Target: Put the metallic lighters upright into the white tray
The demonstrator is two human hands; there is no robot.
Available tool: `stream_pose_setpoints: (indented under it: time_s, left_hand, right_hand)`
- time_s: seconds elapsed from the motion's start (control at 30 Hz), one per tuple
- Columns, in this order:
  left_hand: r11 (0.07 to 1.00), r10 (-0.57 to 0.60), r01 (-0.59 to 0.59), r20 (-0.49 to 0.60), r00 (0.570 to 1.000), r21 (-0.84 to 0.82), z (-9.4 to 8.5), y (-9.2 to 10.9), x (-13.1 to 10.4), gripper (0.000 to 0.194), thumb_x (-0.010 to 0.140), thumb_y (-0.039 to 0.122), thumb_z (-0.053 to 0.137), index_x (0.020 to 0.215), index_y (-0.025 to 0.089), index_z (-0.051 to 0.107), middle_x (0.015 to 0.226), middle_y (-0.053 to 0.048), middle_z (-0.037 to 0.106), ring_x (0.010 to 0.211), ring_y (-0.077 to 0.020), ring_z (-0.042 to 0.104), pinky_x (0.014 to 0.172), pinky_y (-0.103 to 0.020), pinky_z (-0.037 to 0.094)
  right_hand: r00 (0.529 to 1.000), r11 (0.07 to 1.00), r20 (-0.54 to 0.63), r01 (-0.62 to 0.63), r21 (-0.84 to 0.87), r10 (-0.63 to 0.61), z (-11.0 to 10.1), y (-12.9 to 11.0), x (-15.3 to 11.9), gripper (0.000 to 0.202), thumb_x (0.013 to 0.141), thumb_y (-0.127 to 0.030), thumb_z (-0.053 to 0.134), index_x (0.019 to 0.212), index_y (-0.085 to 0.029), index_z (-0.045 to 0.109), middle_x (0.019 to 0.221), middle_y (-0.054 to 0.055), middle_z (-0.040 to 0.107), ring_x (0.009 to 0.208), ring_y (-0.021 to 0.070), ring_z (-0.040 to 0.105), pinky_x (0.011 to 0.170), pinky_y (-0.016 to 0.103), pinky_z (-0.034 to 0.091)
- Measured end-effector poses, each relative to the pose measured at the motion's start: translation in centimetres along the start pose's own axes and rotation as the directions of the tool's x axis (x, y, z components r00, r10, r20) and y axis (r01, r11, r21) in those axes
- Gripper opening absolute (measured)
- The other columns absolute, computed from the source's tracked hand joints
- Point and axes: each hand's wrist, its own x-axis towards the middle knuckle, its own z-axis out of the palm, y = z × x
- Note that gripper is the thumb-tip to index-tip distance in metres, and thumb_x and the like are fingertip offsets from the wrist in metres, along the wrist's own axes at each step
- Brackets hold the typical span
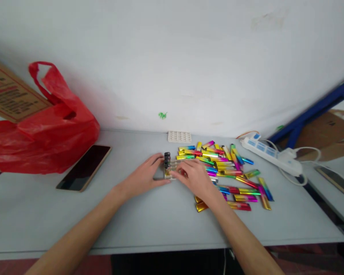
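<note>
Both hands are down at a small tray [172, 170] in the middle of the tabletop [149, 217]; a few lighters [167, 159] already stand upright in it at the left end, black tops up; the rest of the tray looks unfilled, though the right hand covers a lot of it. Left hand [149, 176] rests loosely curled against the tray's left side, steadying it by the look of it; right hand [195, 177] lies over the tray with fingers bent, can't tell if it's pinching a lighter. Just right of it, a big loose pile of shiny rainbow lighters [229, 168] lies flat, so I'd say it's early days. Another white tray [179, 136] sits by the wall; phone [84, 167] and red bag [46, 130] off left; power strip [271, 152] right.
</note>
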Motion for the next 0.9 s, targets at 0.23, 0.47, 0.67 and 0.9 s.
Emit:
stream_pose_setpoints:
  time_s: [0.23, 0.47, 0.67, 0.9]
  left_hand:
    - [0.999, -0.031, 0.030, 0.042, 0.999, 0.028, -0.1, 0.1, 0.1, 0.077, 0.095, 0.071, 0.077, 0.148, 0.018, 0.059, 0.167, -0.021, 0.053, 0.154, -0.0397, 0.055, 0.133, -0.056, 0.044]
    - [0.999, -0.031, 0.030, 0.042, 0.999, 0.026, -0.2, 0.1, 0.2, 0.077, 0.094, 0.071, 0.077, 0.147, 0.018, 0.060, 0.166, -0.022, 0.053, 0.154, -0.0395, 0.055, 0.134, -0.056, 0.043]
    - [0.999, -0.027, 0.025, 0.046, 0.999, 0.027, -0.3, 0.3, 0.2, 0.076, 0.095, 0.073, 0.074, 0.146, 0.019, 0.060, 0.167, -0.021, 0.054, 0.154, -0.0397, 0.055, 0.134, -0.057, 0.043]
    - [1.000, -0.024, 0.024, 0.035, 0.999, 0.000, -0.4, 0.7, 0.3, 0.072, 0.094, 0.070, 0.077, 0.145, 0.020, 0.063, 0.162, -0.018, 0.058, 0.152, -0.0399, 0.056, 0.133, -0.056, 0.045]
  right_hand:
    - [0.974, 0.990, -0.193, -0.129, -0.049, 0.118, -2.6, 7.0, -0.8, 0.024, 0.112, -0.029, 0.058, 0.121, -0.019, 0.078, 0.116, 0.014, 0.078, 0.111, 0.0320, 0.071, 0.102, 0.047, 0.054]
    - [0.983, 0.963, -0.081, -0.178, -0.203, 0.165, -2.4, 10.2, -0.8, 0.027, 0.105, -0.027, 0.069, 0.129, -0.018, 0.079, 0.134, 0.018, 0.072, 0.126, 0.0376, 0.064, 0.113, 0.058, 0.051]
    - [0.976, 0.985, -0.132, -0.174, -0.007, 0.171, -2.1, 9.6, -0.4, 0.014, 0.102, -0.028, 0.072, 0.110, -0.020, 0.081, 0.119, 0.014, 0.076, 0.120, 0.0321, 0.069, 0.112, 0.053, 0.054]
    - [0.812, 0.813, -0.360, -0.220, 0.539, 0.459, -2.6, 6.8, 0.5, 0.043, 0.095, -0.064, 0.075, 0.103, -0.021, 0.076, 0.108, 0.011, 0.079, 0.103, 0.0275, 0.074, 0.099, 0.046, 0.061]
